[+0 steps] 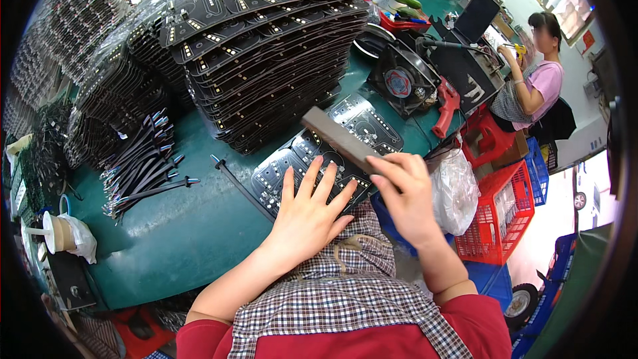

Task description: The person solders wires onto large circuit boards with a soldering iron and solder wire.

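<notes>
A black printed circuit board (382,129), dotted with small pale components, lies on the green tabletop in front of me. My left hand (307,218) rests on its near part with the fingers spread. In my right hand (409,196) is a long, flat grey-brown bar (337,138), gripped at its near end between thumb and fingers. The bar slants over the middle of the board; whether it touches the surface I cannot tell. Left of the board, a black cable (236,183) with a connector end runs partly under or beside its edge.
A tall stack of circuit boards (266,60) stands just beyond. Loose black cables (143,166) lie to the left, near a spool (58,233). A fan (402,80) and a red-handled tool (446,106) sit at right. Red crate (495,213) and seated co-worker (531,86) are farther right.
</notes>
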Available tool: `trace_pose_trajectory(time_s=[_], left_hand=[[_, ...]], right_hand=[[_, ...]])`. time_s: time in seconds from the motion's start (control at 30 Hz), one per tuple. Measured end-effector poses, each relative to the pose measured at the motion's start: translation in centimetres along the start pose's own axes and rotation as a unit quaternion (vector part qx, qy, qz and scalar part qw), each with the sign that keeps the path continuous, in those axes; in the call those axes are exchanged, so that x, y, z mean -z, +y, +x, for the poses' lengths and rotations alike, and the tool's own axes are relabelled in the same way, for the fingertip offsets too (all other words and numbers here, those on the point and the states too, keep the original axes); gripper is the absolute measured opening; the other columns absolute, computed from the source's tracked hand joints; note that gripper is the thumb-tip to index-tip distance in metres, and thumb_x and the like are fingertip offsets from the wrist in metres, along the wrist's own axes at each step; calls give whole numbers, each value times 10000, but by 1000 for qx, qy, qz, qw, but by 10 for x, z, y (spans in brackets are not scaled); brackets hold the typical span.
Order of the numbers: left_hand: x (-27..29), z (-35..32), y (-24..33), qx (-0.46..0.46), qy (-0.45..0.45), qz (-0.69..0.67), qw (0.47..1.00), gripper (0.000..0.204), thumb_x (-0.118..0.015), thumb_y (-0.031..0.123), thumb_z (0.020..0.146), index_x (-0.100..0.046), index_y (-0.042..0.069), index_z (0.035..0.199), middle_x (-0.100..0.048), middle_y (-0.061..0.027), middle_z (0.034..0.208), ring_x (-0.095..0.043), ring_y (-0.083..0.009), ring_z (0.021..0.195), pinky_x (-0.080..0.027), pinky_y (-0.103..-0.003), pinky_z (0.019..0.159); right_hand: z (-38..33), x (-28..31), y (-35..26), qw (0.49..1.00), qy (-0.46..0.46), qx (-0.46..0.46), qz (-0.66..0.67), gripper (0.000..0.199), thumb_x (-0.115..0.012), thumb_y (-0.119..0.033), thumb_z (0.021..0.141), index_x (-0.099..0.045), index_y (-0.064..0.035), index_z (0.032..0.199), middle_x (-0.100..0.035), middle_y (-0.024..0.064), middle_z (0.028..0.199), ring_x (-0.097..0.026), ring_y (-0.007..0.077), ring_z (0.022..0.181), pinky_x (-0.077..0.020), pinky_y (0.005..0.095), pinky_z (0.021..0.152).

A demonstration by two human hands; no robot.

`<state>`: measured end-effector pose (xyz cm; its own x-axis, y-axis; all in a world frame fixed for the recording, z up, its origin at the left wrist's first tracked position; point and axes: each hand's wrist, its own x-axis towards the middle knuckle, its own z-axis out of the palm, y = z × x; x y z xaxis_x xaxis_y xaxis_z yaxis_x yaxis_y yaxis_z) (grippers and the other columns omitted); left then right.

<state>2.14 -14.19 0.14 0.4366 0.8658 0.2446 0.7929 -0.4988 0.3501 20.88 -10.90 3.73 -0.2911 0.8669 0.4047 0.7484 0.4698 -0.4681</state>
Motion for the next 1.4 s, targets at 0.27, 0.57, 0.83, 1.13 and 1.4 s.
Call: trace_pose_trajectory(time_s=[0.27, 0.57, 0.83, 1.13, 1.4], left_hand=[[-4, -1, 0, -3, 10, -1, 1000, 507, -647, 370, 799, -531, 166, 1249, -422, -165, 1343, -310, -355, 1312, -226, -630, 1015], [36, -37, -25, 92, 229, -46, 968, 292, -639, 179, 774, -621, 54, 1037, -530, -147, 1176, -464, -338, 1173, -267, -530, 1016], [50, -98, -64, 208, 146, 5, 967, 246, -632, -4, 724, -624, 40, 966, -589, -108, 986, -549, -308, 947, -440, -386, 818], [32, -71, -87, 72, 61, 20, 995, 242, -636, 98, 767, -587, 62, 1001, -564, -91, 1045, -519, -284, 950, -433, -367, 811], [43, -73, -83, 155, 130, -5, 979, 133, -664, 67, 743, -554, 30, 807, -545, -102, 937, -496, -299, 890, -403, -381, 796]], right_hand=[[-3, -17, -8, 998, -18, -40, -38, 264, -651, -156, 802, -661, -86, 1057, -556, 112, 1020, -531, 272, 945, -449, 367, 804], [19, 38, 181, 915, 151, -250, -276, 501, -608, -372, 843, -591, 49, 1114, -588, 211, 1079, -539, 358, 1063, -413, 393, 930], [55, 46, 253, 914, 10, -388, -114, 548, -645, -459, 754, -649, 56, 940, -657, 195, 814, -631, 315, 674, -467, 381, 677], [29, 62, 208, 696, 144, -356, 607, 186, -559, -246, 853, -494, -72, 863, -456, 2, 643, -376, 73, 454, -316, 191, 382], [-63, 55, 94, 580, 155, -102, 793, 439, -589, -172, 863, -415, -68, 1253, -526, 117, 1116, -458, 103, 709, -437, 230, 653]])
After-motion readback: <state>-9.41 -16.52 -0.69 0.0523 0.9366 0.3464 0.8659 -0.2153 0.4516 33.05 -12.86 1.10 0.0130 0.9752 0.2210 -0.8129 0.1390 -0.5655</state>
